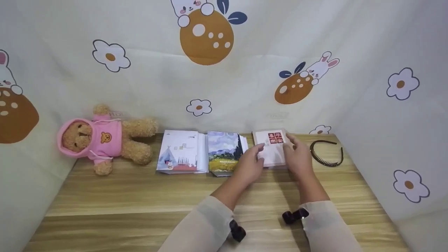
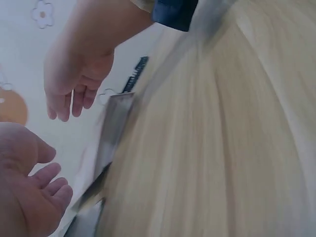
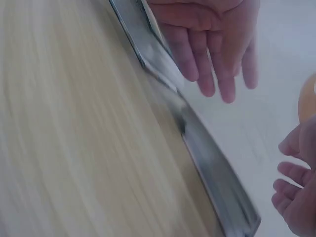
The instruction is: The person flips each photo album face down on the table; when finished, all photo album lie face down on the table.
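Note:
A pale book [image 1: 269, 154] with a red square of characters on its cover lies at the right end of a row. My left hand [image 1: 249, 164] hovers by its left edge, fingers loosely bent and nothing in its grasp. Over the opposite edge is my right hand [image 1: 298, 154], fingers spread; whether it touches the cover is unclear. Both wrist views show relaxed fingers on the left hand [image 2: 29, 182] and the right hand [image 3: 298, 180]. Left of them lie a book with a painted landscape [image 1: 224, 150] and a white book with a tent picture [image 1: 179, 152].
A teddy bear [image 1: 106, 138] in a pink hoodie lies at the table's far left. To the right of the pale book is a dark toothed headband [image 1: 327, 162]. Printed cloth [image 1: 150, 87] hangs behind and beside the wooden table [image 1: 133, 210].

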The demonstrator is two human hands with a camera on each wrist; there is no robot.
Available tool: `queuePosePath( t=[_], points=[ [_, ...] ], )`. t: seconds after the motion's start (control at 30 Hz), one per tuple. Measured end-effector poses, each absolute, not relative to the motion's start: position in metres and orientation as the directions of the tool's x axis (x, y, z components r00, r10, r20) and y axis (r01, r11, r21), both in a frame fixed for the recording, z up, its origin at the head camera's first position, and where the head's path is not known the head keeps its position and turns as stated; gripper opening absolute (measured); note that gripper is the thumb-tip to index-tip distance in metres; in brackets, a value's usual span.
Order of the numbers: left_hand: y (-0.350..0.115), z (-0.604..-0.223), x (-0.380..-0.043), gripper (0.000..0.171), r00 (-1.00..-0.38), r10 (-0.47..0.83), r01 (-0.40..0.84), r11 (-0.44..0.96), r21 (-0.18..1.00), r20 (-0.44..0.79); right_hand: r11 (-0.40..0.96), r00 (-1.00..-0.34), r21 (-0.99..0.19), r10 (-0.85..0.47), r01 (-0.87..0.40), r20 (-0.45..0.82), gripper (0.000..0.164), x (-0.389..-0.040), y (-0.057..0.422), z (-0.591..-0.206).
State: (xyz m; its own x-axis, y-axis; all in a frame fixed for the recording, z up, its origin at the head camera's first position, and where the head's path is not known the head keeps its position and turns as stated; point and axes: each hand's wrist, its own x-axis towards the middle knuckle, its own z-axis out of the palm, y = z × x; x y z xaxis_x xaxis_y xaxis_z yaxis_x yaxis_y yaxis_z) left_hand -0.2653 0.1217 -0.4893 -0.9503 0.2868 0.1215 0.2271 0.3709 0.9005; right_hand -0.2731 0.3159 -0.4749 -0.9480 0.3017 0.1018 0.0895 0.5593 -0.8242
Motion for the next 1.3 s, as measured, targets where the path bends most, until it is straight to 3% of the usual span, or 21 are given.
queuePosePath(
  t=[0.13,0.23,0.6,0.83,1.03,1.3],
  points=[
    [0.087,-0.481,-0.267,0.053,-0.969,0.194,0.202,0.273,0.941,0.152,0.503,-0.965,-0.861,0.185,-0.068,0.184,0.046,-0.273,0.287,-0.464],
    [0.058,-0.473,-0.271,0.052,-0.976,0.127,0.205,0.249,0.947,0.178,0.480,-0.977,-0.870,0.103,-0.114,0.185,0.047,-0.273,0.270,-0.454],
    [0.001,-0.465,-0.274,0.058,-0.992,-0.050,0.097,0.274,0.957,0.115,0.523,-0.996,-0.848,-0.018,-0.086,0.090,0.051,-0.278,0.264,-0.447],
    [-0.004,-0.486,-0.276,0.061,-0.998,0.023,0.054,0.164,0.985,0.051,0.445,-0.996,-0.891,-0.009,-0.088,0.094,0.050,-0.281,0.262,-0.462],
    [-0.016,-0.501,-0.271,0.070,-0.993,0.105,-0.030,0.240,0.970,-0.056,0.417,-0.994,-0.904,-0.097,-0.093,0.057,0.052,-0.281,0.242,-0.479],
    [-0.024,-0.508,-0.268,0.079,-0.977,0.210,0.029,0.306,0.952,-0.038,0.435,-0.988,-0.899,-0.151,-0.053,-0.015,0.057,-0.280,0.220,-0.487]
  ],
)
